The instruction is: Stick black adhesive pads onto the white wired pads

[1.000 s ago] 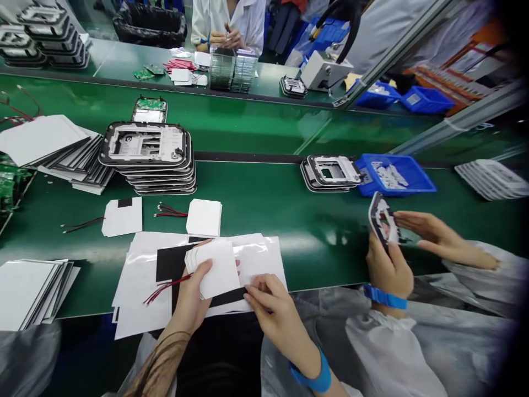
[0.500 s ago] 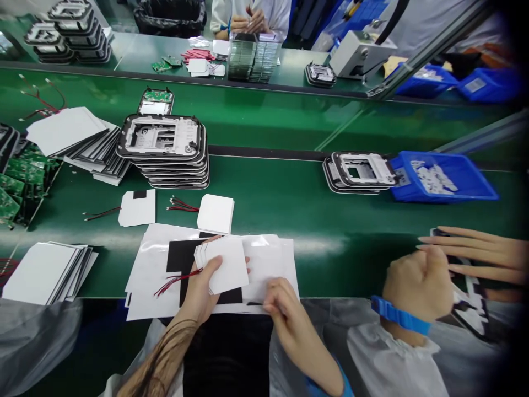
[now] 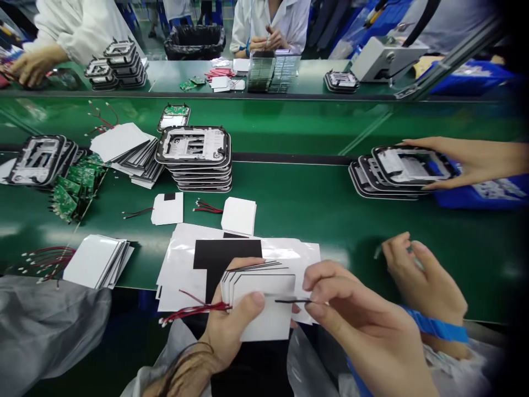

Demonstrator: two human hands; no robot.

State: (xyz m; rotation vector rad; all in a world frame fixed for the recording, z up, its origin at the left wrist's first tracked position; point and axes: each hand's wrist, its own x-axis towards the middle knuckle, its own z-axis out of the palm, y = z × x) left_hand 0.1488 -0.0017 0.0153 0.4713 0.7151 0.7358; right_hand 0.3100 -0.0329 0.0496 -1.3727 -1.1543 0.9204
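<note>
My left hand (image 3: 229,331) is closed round a fanned stack of thin white battery packs (image 3: 268,320), thumb on the top one. Red and black wires (image 3: 194,312) trail from the stack to the left. Between thumb and forefinger of my right hand (image 3: 363,320) is a thin black strip (image 3: 289,301), seen edge-on over the top pack; I cannot tell whether it touches. Under my hands lie white backing sheets (image 3: 177,286) with black adhesive pieces (image 3: 225,253). Behind them are another pile of packs (image 3: 239,215) and one pack bearing a black patch (image 3: 167,209).
Framed housings (image 3: 194,146) stand stacked at the back, beside white packs (image 3: 122,143) and green circuit boards (image 3: 68,196). More packs (image 3: 95,259) lie left. On the right, a co-worker's hand (image 3: 450,160) grips a housing (image 3: 413,165) by a blue bin (image 3: 496,193); another hand (image 3: 425,275) is nearer.
My right hand has risen from the sheets to the packs with a black strip. The packs are nearer me. The co-worker has brought a housing to the right stack. The view has shifted left.
</note>
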